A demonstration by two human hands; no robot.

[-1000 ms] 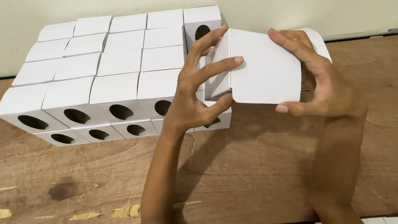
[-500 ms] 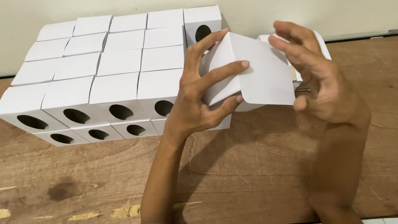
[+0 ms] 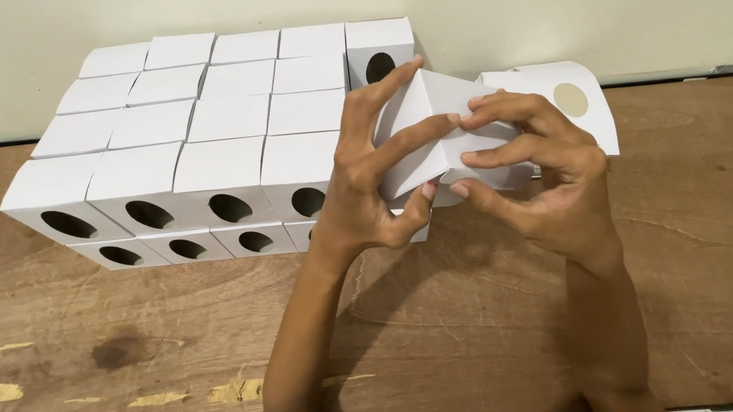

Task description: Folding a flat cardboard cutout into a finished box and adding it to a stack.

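A block of finished white card boxes (image 3: 192, 153) stands in rows at the left and back of the worn, scuffed wooden desk (image 3: 719, 265), each front cut with a dark oval hole; the left hand (image 3: 373, 186), fingers spread, pinches the half-folded white card box (image 3: 437, 137) held above the desk at centre; the right hand (image 3: 540, 175) grips its other side, fingers curled; behind, a flat card blank (image 3: 573, 101) with a round hole.
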